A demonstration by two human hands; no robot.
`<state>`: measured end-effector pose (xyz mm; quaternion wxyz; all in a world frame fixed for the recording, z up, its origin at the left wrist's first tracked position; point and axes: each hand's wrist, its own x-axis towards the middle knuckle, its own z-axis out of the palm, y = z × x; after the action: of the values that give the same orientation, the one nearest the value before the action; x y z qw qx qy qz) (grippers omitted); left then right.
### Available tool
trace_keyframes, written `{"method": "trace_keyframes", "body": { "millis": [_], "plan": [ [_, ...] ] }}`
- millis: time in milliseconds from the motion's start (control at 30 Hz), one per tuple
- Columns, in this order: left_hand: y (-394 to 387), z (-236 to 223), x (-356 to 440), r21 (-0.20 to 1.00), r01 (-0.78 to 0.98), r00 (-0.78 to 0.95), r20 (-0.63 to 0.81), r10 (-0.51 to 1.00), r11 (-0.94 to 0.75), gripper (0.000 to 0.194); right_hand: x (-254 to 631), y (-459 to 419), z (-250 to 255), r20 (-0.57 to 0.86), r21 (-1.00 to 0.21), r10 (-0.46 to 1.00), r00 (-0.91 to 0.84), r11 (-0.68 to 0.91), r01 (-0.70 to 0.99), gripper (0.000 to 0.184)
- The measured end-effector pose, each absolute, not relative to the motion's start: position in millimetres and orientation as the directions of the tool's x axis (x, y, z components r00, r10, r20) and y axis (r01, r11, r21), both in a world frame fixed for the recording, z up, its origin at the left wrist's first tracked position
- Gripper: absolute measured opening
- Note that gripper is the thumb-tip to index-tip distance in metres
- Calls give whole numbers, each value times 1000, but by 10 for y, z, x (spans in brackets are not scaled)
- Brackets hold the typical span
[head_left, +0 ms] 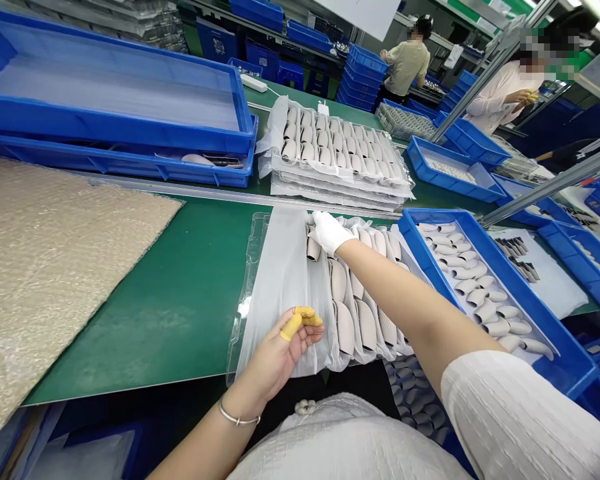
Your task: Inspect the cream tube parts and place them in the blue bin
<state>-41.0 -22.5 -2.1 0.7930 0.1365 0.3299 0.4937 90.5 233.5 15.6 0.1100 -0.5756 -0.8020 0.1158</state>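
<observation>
A clear plastic tray (253, 267) lies on the green table in front of me, holding rows of beige curved parts (365, 323). A translucent sheet (285, 280) covers its left half. My left hand (280, 353), with yellow finger cots on two fingers, pinches the near edge of this sheet. My right hand (330, 232), in a white glove, is closed on the sheet's far edge, above one beige part standing in the top row.
A blue bin (565, 360) of loose beige parts sits at my right. Stacked filled trays (337, 157) lie behind. Blue bins (115, 127) stand at the back left, and a bubble-wrap sheet (45, 267) covers the left. Two people work at the far right.
</observation>
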Motion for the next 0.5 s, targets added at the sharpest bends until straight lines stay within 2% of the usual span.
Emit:
{"method": "trace_keyframes", "body": {
  "millis": [67,167,233,333,500],
  "plan": [
    [-220,0,-405,548,-688,283,-402,871,476,35,952,2244,230,55,-373,957,-285,284,883,15],
    [-226,33,-398,570,-681,256,-402,879,459,34,1182,2081,383,134,-591,953,-273,298,750,18],
    [-229,44,-397,587,-680,225,-404,887,440,32,1478,1953,503,202,-688,946,-253,321,651,21],
    [-219,37,-402,606,-662,197,-428,882,442,32,2111,1772,675,230,-694,967,-112,243,677,27],
    [-210,58,-395,647,-610,176,-453,874,458,34,3335,1560,820,124,-610,932,340,-199,767,37]
  ]
}}
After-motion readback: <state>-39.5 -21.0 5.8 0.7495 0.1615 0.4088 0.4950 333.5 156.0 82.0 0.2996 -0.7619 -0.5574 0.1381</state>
